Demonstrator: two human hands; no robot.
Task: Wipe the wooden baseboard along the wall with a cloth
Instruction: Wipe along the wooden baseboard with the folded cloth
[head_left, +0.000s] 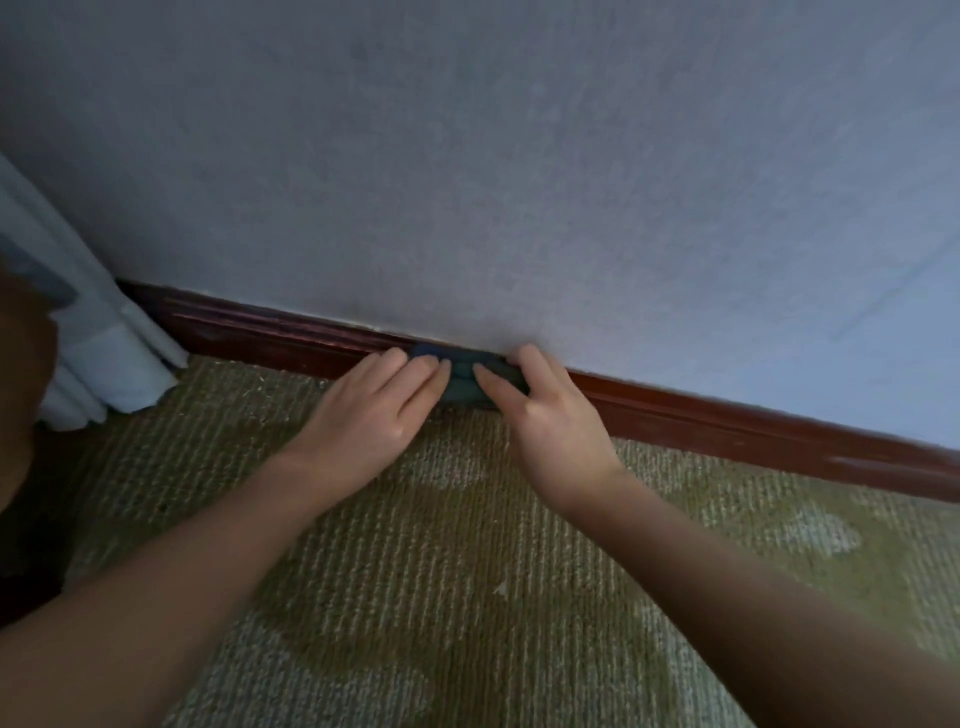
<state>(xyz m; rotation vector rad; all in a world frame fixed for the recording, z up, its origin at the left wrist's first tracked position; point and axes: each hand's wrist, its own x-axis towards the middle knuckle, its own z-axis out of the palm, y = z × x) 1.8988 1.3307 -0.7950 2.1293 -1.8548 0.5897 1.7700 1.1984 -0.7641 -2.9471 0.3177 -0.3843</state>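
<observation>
Head view: both bare forearms reach to the foot of the wall (519, 156).
Cloth: dark blue-green cloth (464, 378), bunched, pressed against the baseboard (291, 335) mid-frame, just above the carpet.
Left hand: left hand (371, 410) flat on the cloth's left part, fingers extended and together, pressing rather than gripping.
Right hand: right hand (545, 415) on the cloth's right part, index finger laid across it, other fingers reaching the top of the board; pressing, closed grasp not discernible.
Surroundings: white curtain (98, 332) hangs at left, its hem on the green ribbed carpet (441, 597), covering the baseboard's left end.
Obstruction: hands hide most of the cloth and the board behind it.
Cut off: dark brown shape (23, 415) at left edge, unidentifiable; baseboard runs out of frame right.
Image quality: soft and dim, cloth folds unclear.
</observation>
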